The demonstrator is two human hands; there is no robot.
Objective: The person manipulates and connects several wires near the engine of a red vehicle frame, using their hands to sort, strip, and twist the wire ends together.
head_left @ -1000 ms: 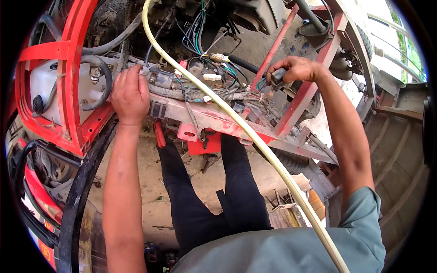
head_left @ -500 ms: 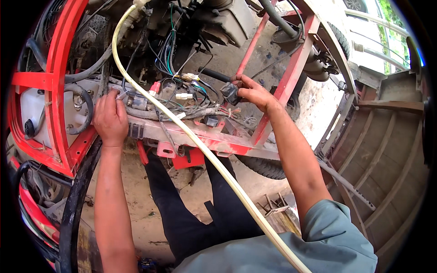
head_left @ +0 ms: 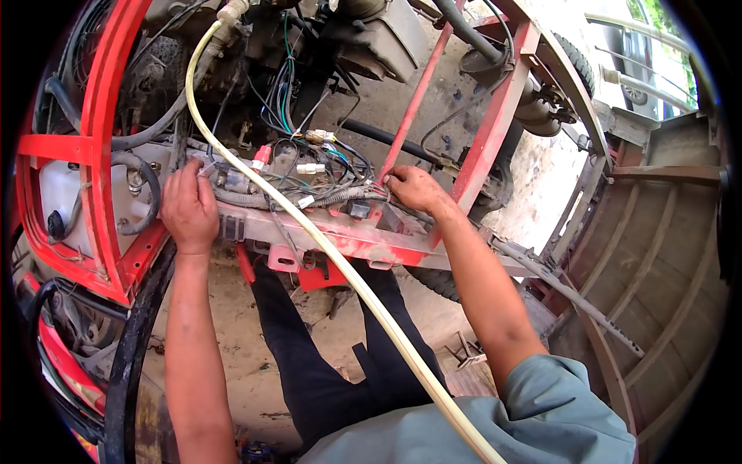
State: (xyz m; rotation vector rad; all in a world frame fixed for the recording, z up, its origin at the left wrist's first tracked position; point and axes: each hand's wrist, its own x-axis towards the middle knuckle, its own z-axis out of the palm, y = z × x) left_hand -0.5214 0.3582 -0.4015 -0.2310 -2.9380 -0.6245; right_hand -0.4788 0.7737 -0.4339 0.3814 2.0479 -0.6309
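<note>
My left hand (head_left: pixel 189 207) rests at the left end of the red frame rail (head_left: pixel 332 232), fingers curled together. A small pale piece (head_left: pixel 207 168) shows at its fingertips; its kind is unclear. My right hand (head_left: pixel 417 190) is closed at the right end of the wiring harness (head_left: pixel 340 192), fingertips against thin reddish wires beside a red strut (head_left: pixel 417 97). Whatever it grips is hidden. Between the hands lie loose wires with a red connector (head_left: pixel 263 156) and a white connector (head_left: pixel 311 168). A small black box (head_left: pixel 359 209) sits on the rail.
A pale yellow hose (head_left: pixel 340 259) crosses diagonally over the rail and my body. Left stand red frame bars (head_left: pixel 99 155) and a white tank (head_left: pixel 77 201). Dusty machinery (head_left: pixel 386 42) lies beyond the wires. At right are a wooden slatted panel (head_left: pixel 665 263) and a metal bar (head_left: pixel 572 294).
My right hand has moved down and left to the wire ends. The dark block it held is no longer visible. My left hand has stayed in place.
</note>
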